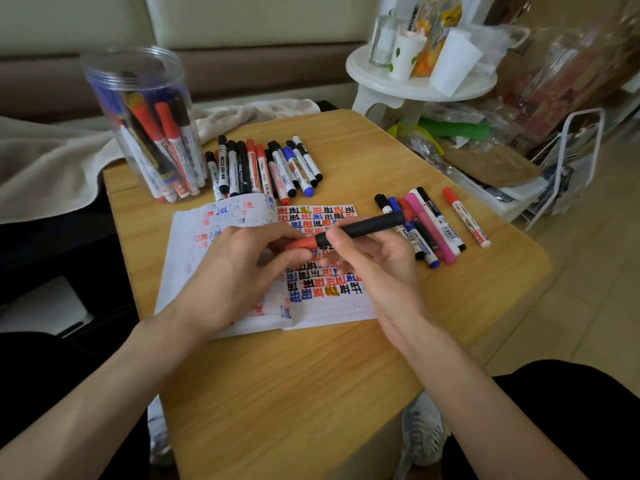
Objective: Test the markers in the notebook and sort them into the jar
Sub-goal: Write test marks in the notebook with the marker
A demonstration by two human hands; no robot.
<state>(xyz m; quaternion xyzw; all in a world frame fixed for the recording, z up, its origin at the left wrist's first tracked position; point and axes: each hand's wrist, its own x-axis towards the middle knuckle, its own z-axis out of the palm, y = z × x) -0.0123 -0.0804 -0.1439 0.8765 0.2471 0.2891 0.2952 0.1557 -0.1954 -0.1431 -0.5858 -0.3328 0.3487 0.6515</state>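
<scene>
- The left hand (pixel 239 271) hovers over the open notebook (pixel 332 311), its thumb and fingers curled and pinching the red cap (pixel 300 244) of a marker.
- The right hand (pixel 377 268) grips the black-barrelled marker (pixel 367 226) near its cap end. Its fingers are wrapped round the barrel, and the far end points up and to the right.
- Cap and barrel meet between the two hands; the fingers hide the joint, so I cannot tell whether the cap is fully seated or partly pulled off.
- The notebook lies flat on the wooden table (pixel 311 393). Its right page is covered in rows of red, black, blue and orange test marks. Marks show faintly through the left page, whose top edge curls upward.
- The clear plastic jar (pixel 104 77) stands open at the table's far left corner, well apart from the hands. Inside it, stored markers (pixel 166 140) with red, black and blue caps lean against one another.
- A row of markers (pixel 263 168) lies on the table between jar and notebook, just beyond the notebook's top edge.
- A second cluster of markers (pixel 438 220) lies to the right of the notebook, among them a pink marker (pixel 429 230); the held marker's barrel end hangs over this cluster.
- A single red-capped marker (pixel 465 216) lies alone just right of that cluster.
- A pale towel (pixel 52 161) is draped behind and left of the table.
- A white stool (pixel 415 83) carrying bottles and packets stands beyond the table's right corner.
</scene>
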